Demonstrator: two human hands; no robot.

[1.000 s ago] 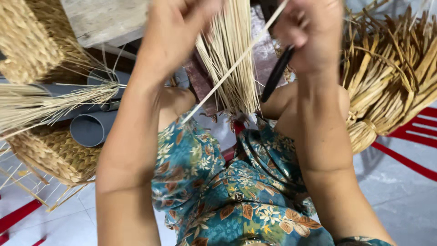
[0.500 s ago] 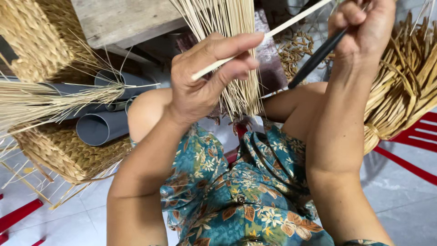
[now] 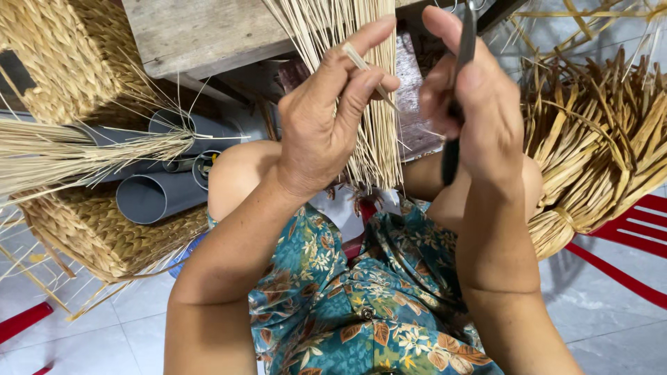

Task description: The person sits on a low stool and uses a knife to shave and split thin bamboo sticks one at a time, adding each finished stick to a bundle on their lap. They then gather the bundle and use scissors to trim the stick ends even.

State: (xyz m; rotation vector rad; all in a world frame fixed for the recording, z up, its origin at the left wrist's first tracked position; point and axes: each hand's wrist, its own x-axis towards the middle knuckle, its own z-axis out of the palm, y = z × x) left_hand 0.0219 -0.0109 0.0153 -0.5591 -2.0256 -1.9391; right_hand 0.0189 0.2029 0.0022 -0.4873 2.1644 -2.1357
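Note:
My left hand [image 3: 332, 114] pinches a single pale reed strand [image 3: 361, 64] between thumb and forefinger, in front of a hanging bundle of thin pale reed stalks [image 3: 368, 146]. My right hand [image 3: 469, 104] is closed around a dark, slim tool handle [image 3: 453, 149], close beside the left hand. Both hands are raised above my lap, which is covered by teal floral cloth [image 3: 361, 298]. The tool's tip is hidden behind my fingers.
A wooden board [image 3: 201, 31] lies above the bundle. Woven straw baskets [image 3: 83, 229] and grey plastic pipes [image 3: 149, 194] sit at left with loose straw [image 3: 76, 149]. A half-woven basket of broad fibres [image 3: 597, 146] stands at right. Red frame bars [image 3: 625, 274] cross the tiled floor.
My right hand has come down and leftward with the dark tool, close to the left hand. The left hand keeps pinching the strand, now held shorter and steeper.

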